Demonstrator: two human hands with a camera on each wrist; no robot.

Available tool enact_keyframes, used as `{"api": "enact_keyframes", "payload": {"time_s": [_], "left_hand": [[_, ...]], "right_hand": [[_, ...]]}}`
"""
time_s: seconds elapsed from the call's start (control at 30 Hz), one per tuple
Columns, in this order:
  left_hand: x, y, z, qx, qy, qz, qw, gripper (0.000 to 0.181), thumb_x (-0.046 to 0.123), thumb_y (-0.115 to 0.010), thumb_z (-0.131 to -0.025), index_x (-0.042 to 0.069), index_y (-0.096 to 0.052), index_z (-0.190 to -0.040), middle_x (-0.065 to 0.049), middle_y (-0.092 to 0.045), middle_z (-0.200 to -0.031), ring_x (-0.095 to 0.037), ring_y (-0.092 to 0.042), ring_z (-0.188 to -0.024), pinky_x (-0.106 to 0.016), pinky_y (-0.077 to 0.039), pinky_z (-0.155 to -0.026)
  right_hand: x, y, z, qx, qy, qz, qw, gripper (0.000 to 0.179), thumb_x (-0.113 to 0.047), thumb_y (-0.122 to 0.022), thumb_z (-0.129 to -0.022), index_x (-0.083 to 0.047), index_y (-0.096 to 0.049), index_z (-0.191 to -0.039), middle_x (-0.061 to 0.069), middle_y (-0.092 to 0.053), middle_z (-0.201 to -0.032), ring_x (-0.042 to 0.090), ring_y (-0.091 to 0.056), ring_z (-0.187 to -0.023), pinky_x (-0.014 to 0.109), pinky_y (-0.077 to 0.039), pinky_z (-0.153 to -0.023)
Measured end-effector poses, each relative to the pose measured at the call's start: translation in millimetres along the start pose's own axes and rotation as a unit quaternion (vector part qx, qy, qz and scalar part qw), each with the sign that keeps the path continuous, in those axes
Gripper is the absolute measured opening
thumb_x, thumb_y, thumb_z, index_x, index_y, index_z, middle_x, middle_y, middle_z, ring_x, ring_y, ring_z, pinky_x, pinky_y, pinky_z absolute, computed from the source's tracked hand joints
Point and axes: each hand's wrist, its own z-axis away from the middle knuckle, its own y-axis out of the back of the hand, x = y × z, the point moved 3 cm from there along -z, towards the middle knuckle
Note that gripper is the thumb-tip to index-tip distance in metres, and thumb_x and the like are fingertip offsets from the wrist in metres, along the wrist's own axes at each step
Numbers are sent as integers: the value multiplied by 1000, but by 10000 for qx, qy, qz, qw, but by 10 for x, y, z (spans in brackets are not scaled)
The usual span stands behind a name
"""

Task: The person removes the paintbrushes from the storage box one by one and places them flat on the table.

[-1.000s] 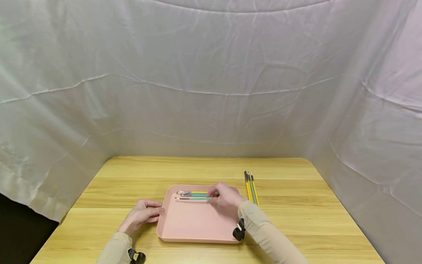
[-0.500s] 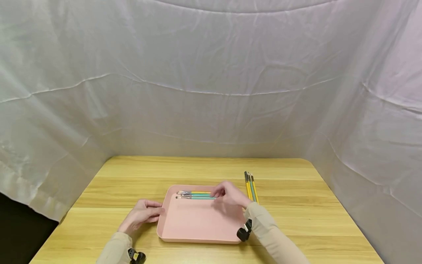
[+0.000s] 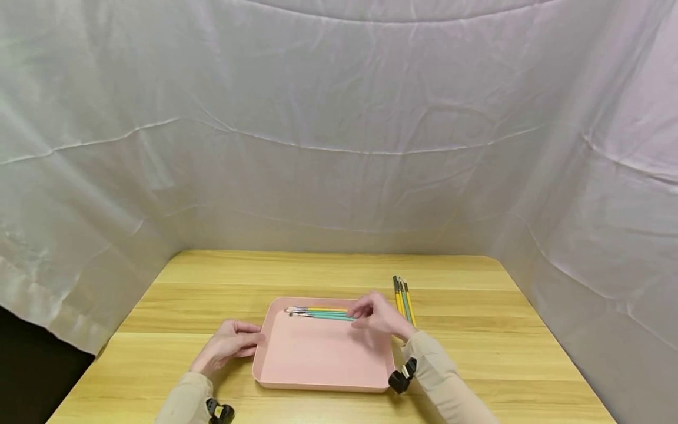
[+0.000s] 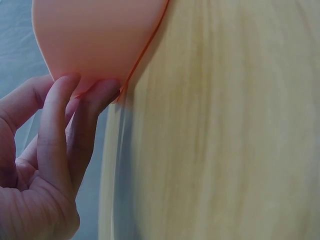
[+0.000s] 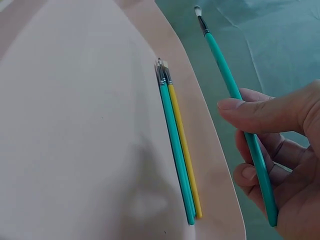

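Note:
Beside the tray's left edge, my left hand [image 3: 228, 343] grips the rim; in the left wrist view, fingertips rest against the outer wall of the pink tray [image 4: 100, 40]. My right hand [image 3: 380, 317] is over the tray's far right part, thumb and fingers pinching a teal-handled paintbrush [image 5: 223, 65]. Its pale bristle tip points away from the palm. Within the tray [image 3: 323, 356], along the far side, lie a yellow paintbrush [image 5: 184, 150] and teal paintbrushes [image 5: 177, 150], side by side with bristles to the left. The held brush appears raised above them.
Right of the tray, several yellow and teal paintbrushes [image 3: 405, 300] lie together on the wooden table [image 3: 477, 335], bristle ends pointing away from me. Grey-white curtains [image 3: 339, 176] enclose the back and sides of the table.
My right hand has shifted rightward with the teal paintbrush, whose bristle end now lies further right and closer to the other brushes. My left hand keeps its place at the tray.

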Motion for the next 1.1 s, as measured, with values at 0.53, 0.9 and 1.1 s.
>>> {"api": "enact_keyframes", "payload": {"time_s": [0.53, 0.9, 1.1], "left_hand": [[-3, -5, 1, 23, 39, -44, 10000, 44, 2, -70, -90, -24, -56, -122, -5, -75, -94, -7, -71, -78, -19, -63, -68], [1, -3, 5, 24, 62, -40, 10000, 43, 2, -70, -90, -23, -57, -122, -4, -75, -93, -7, -71, -76, -18, -62, -67], [2, -7, 8, 68, 53, -51, 10000, 44, 1, -71, -89, -24, -57, -122, -6, -76, -94, -7, -71, -76, -19, -63, -67]], "right_hand": [[70, 107, 165, 560, 49, -493, 9972, 17, 2, -78, -82, 4, -77, -98, 21, -72, -86, 2, -58, -69, 15, -50, -61], [183, 168, 274, 857, -137, -701, 9938, 20, -1, -79, -82, 4, -77, -100, 21, -70, -85, 4, -57, -70, 15, -48, -61], [227, 204, 339, 1098, -175, -816, 9904, 21, -2, -79, -82, 6, -76, -101, 22, -69, -85, 3, -57, -69, 14, -49, -60]]}}
